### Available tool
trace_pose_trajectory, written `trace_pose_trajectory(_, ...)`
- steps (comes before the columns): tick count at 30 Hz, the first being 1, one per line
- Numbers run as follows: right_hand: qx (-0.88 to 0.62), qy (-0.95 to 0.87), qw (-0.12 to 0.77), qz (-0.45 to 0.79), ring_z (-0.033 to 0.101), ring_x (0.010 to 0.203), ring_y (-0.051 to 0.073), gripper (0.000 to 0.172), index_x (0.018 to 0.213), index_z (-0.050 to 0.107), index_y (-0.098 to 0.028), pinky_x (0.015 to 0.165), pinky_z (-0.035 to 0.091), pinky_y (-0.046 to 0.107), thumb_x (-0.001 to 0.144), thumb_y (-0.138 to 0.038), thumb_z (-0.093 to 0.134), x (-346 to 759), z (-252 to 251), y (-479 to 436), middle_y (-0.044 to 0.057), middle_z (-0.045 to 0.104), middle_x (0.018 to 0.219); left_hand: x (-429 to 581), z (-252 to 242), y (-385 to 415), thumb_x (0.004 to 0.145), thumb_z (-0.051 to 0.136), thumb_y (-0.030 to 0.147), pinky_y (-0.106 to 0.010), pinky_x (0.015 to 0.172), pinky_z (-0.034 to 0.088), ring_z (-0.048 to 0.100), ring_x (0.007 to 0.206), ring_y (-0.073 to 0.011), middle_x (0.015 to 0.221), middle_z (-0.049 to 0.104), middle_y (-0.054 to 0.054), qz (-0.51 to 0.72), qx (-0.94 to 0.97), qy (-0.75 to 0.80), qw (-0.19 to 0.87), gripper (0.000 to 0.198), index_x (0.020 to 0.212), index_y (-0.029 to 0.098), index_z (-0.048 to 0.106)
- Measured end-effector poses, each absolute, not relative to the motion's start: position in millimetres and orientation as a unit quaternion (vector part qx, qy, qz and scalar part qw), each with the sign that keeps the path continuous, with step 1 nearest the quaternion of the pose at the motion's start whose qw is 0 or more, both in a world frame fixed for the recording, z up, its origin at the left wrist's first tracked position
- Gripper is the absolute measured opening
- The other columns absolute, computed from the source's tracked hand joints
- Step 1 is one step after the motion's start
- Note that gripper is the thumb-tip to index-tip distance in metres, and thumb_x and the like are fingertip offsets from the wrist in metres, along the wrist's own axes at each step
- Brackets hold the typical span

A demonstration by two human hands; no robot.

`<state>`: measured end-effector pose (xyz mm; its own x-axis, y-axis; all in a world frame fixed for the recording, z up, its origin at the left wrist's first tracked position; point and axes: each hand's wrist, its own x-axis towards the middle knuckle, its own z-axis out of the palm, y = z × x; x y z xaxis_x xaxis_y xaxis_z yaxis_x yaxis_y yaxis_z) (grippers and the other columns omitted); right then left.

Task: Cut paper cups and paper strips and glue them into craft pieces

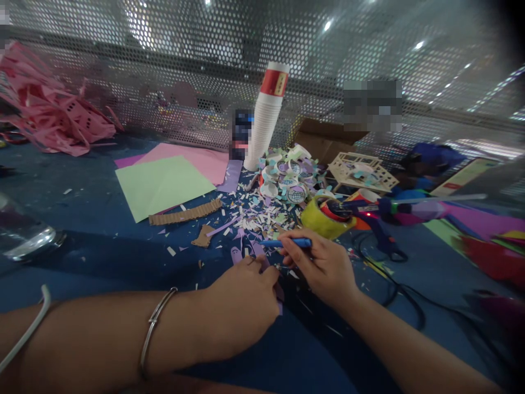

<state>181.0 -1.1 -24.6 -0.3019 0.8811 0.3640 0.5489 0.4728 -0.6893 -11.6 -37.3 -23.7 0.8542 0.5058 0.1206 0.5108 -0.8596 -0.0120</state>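
Note:
My right hand (324, 268) is closed around a blue pen (301, 242), whose tip points left, close over a purple paper cutout (235, 254). My left hand (246, 303) lies over that cutout, fingers curled on it and hiding most of it. Small dark marks show on one rounded purple end. Purple strips stick out beyond my left fingers, and a bit of purple shows below them. Just past both hands, many white, green and purple paper scraps (266, 216) litter the blue table (123, 339).
Coloured sheets (164, 183) lie at left, near a corrugated cardboard strip (186, 212). Behind the scraps lean stacked paper cups (264, 126), beside heaped small paper crafts (289, 175). A glue gun (379, 219) rests by yellow tape (328, 219), its black cable (400, 287) trailing right.

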Motion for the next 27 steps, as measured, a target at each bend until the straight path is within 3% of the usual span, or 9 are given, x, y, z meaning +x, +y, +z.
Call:
trace_pose_trajectory(9, -0.457, -0.792, 0.347, 0.210, 0.072, 0.063, 0.012, 0.017, 0.099, 0.068, -0.022, 0.062, 0.057, 0.024, 0.099, -0.033, 0.055, 180.9, -24.2, -1.8, 0.001, 0.073, 0.083, -10.3, -24.2, -37.6, 0.088, 0.061, 0.018, -0.043, 0.075, 0.055, 0.069, 0.092, -0.0331, 0.098, 0.072, -0.015, -0.054, -0.962, -0.266, 0.026, 0.018, 0.095, 0.010, 0.076)
trace_pose_trajectory(27, -0.450, -0.809, 0.334, 0.176, 0.072, 0.066, 0.014, 0.018, 0.100, 0.068, -0.022, 0.065, 0.055, 0.026, 0.100, -0.034, 0.054, 181.7, -29.4, 1.3, 0.000, 0.073, 0.082, -9.5, -24.1, -36.3, 0.089, 0.060, 0.018, -0.042, 0.074, 0.056, 0.069, 0.089, -0.0293, 0.100, 0.072, -0.016, -0.034, -0.964, -0.262, 0.022, 0.019, 0.096, 0.011, 0.076)
